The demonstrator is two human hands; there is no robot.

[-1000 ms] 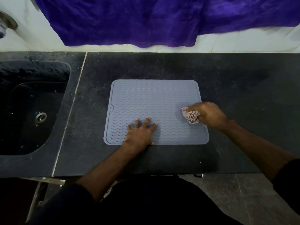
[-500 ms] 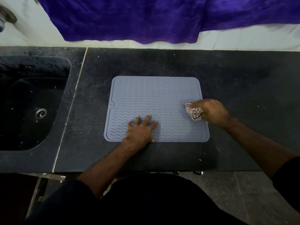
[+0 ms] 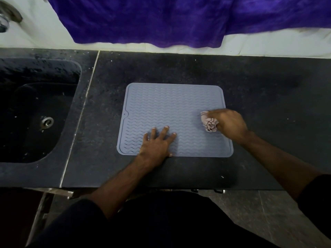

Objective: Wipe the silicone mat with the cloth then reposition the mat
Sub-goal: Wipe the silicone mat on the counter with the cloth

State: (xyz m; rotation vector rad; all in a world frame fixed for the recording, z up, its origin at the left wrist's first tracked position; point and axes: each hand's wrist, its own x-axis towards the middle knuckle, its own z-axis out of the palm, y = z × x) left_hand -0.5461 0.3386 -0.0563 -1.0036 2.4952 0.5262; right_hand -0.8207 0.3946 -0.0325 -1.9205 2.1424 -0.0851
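Note:
A grey-blue silicone mat (image 3: 166, 108) with wavy ridges lies flat on the dark stone counter (image 3: 259, 83). My left hand (image 3: 156, 143) rests palm down on the mat's near edge, fingers spread, holding nothing. My right hand (image 3: 230, 122) is at the mat's right side, closed around a bunched pale cloth (image 3: 208, 123) with dark stripes. The cloth touches the mat surface just inside the right edge.
A black sink (image 3: 34, 111) with a metal drain (image 3: 47, 122) is set into the counter at the left. A purple fabric (image 3: 161, 20) hangs over the white wall behind. A tap (image 3: 7, 17) shows at the top left. The counter's front edge runs just below the mat.
My right hand with the cloth has shifted slightly up and left along the mat's right side. My left hand has stayed pressed on the near edge.

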